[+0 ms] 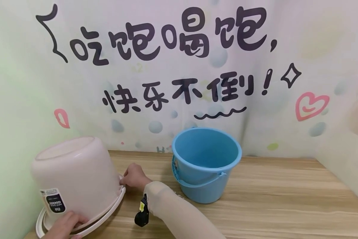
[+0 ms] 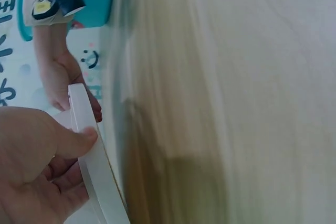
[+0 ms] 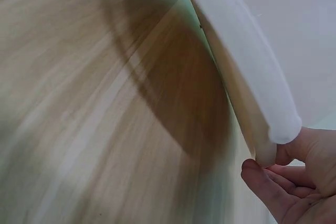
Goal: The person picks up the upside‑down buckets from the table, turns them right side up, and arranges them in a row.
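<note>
Head view: left grip (image 1: pixel 64 225) and right grip (image 1: pixel 136 177) pinch the upturned pale bucket (image 1: pixel 80 179) at its rim (image 2: pixel 103 182); it's probably light, stiff and slick, best held there.

The tub (image 1: pixel 77 179) is a plain, very pale pink, with a whiter edge (image 1: pixel 114 206); its label (image 1: pixel 55 201) is black and white. The bucket (image 1: pixel 203 191) is solid sky blue, its handle (image 1: pixel 197 184) the same blue. The table (image 1: pixel 286 192) is tan, streaked with lighter and darker wood grain. The backdrop (image 1: pixel 86 89) is off-white, printed with black lettering (image 1: pixel 185 81), grey-blue dots (image 1: pixel 155 127) and a pink heart (image 1: pixel 298 109). At left the wall (image 1: pixel 8 116) is pale green. The sleeve (image 1: pixel 179 209) is beige, the wrist camera (image 1: pixel 141 217) black with a yellow patch.
</note>
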Action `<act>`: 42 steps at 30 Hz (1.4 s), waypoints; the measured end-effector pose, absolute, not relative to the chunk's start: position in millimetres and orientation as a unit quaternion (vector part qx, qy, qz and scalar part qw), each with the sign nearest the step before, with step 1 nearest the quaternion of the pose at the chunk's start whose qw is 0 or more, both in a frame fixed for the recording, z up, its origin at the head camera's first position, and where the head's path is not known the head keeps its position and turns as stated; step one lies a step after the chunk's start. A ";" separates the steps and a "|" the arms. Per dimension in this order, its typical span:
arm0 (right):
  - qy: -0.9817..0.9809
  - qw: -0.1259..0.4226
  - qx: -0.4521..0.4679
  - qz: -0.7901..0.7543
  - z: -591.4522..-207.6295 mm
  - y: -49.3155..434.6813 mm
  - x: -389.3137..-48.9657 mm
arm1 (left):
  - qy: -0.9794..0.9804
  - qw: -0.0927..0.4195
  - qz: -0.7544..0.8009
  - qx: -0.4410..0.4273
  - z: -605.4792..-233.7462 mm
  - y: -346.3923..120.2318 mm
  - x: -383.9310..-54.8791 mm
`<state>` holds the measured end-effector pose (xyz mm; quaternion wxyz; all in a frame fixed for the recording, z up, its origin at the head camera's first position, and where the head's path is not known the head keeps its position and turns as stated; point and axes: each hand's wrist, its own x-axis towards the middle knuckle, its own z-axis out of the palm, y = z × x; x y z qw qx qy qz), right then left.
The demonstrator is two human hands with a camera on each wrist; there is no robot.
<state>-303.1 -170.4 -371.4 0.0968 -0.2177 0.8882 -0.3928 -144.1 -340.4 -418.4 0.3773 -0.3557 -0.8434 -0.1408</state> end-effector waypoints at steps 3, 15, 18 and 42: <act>0.887 0.083 -0.214 -0.400 -368.2 -168.8 -302.9 | -0.835 0.393 -0.132 -0.361 -411.1 -337.9 -144.1; 0.863 0.071 -0.177 -0.468 -352.9 -157.7 -300.7 | -0.834 0.364 -0.154 -0.384 -370.7 -333.9 -138.4; 0.852 0.079 -0.163 -0.491 -346.6 -152.4 -301.4 | -0.844 0.343 -0.176 -0.374 -363.8 -331.6 -136.9; 0.749 0.060 -0.144 -0.644 -305.4 -133.7 -298.6 | -0.874 0.277 -0.225 -0.329 -306.4 -328.2 -129.3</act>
